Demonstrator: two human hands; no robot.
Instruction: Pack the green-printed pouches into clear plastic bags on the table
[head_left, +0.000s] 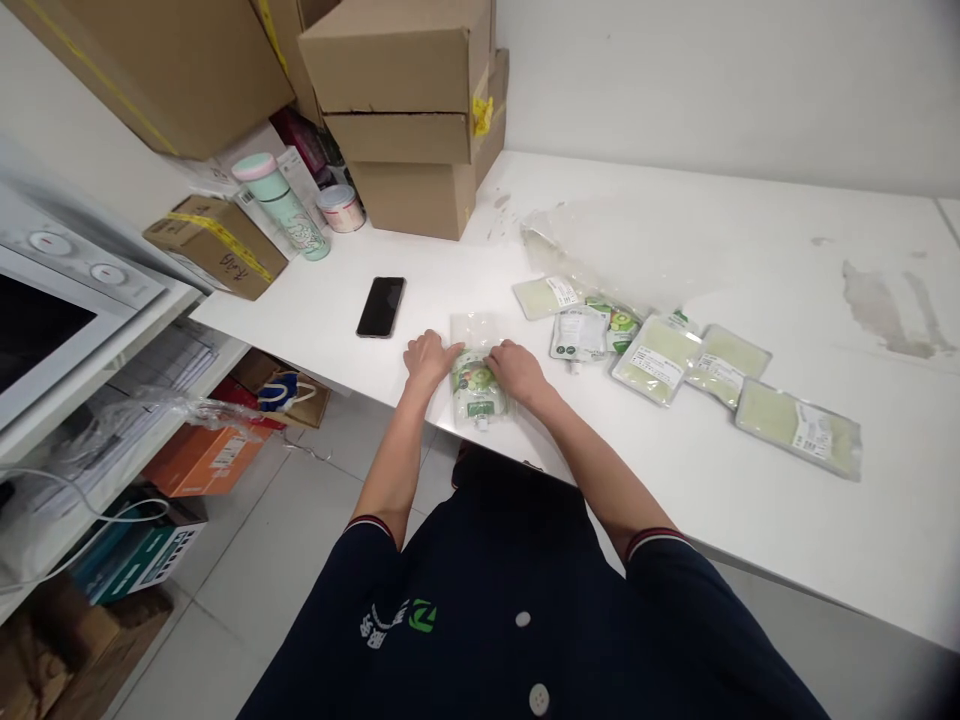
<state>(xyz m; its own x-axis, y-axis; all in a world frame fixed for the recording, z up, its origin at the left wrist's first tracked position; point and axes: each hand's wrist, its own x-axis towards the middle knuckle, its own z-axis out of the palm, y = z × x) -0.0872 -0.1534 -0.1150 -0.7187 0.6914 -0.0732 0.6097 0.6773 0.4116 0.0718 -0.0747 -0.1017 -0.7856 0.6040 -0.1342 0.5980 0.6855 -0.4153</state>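
Observation:
A spouted pouch [478,388] with kiwi pictures lies at the table's front edge inside a clear plastic bag [474,326]. Its white spout points toward me. At the bag's left edge is my left hand [430,360], fingers curled and thumb reaching onto the plastic. My right hand [517,372] is closed at the right edge, its fingertips pressed on bag and pouch. To the right lie a white-backed spouted pouch [579,334], a green kiwi pouch [621,326] and several flat pale-green packs, among them a labelled pack [654,360] and another pack [799,428].
A black phone [381,307] lies left of my hands. Behind stand cardboard boxes [409,120], a mint bottle [289,210] and a small tin [341,208]. Crumpled clear plastic [570,255] lies beyond the packs. A microwave [60,270] is at far left.

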